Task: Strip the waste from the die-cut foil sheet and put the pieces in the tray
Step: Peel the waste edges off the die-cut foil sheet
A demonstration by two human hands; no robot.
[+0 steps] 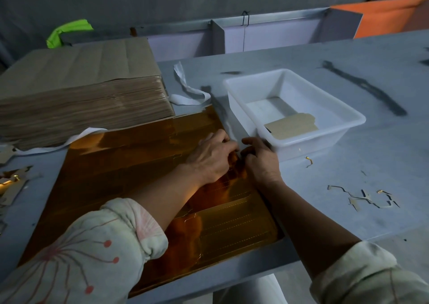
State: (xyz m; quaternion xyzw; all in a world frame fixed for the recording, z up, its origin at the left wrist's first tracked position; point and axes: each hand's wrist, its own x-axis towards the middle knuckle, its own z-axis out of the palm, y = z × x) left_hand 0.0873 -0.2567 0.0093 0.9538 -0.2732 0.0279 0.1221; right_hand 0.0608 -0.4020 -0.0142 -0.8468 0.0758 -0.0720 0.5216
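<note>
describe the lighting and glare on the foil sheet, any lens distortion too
Head view: dim overall, with warm glare on the foil sheet near the cardboard stack; the wide lens bows the table's far edge; the white tray looks sharp.

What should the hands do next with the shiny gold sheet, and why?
Probably peel loose the bit at the right edge of the gold foil sheet. The left hand and right hand both curl their fingers onto that edge, right beside the white tray, so a piece seems ready to come free. The tray holds one tan piece.
</note>
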